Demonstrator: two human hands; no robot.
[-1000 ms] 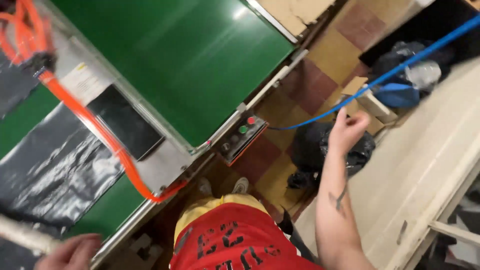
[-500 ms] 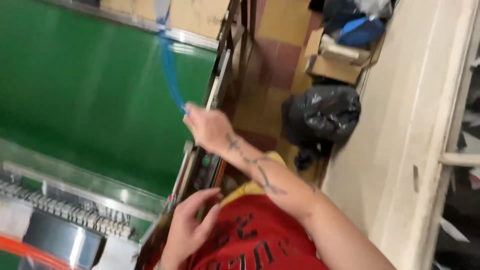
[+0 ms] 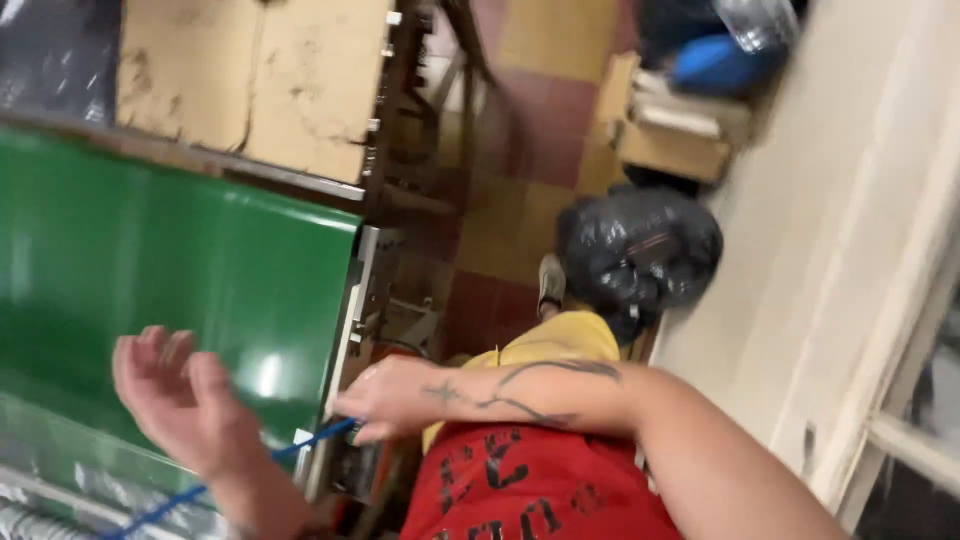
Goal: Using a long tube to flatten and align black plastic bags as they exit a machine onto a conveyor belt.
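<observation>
— While we stood at the green table, where was the blue cord?

— At the table's near edge; our right hand was closed around its end, and it ran down left past our left wrist.

— And our left hand?

— Open, fingers spread, over the green surface, holding nothing. A black bag lay on the tiled floor.

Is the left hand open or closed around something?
Open. The left hand is raised over the green surface with spread fingers, holding nothing; the blue cord passes below it.
</observation>
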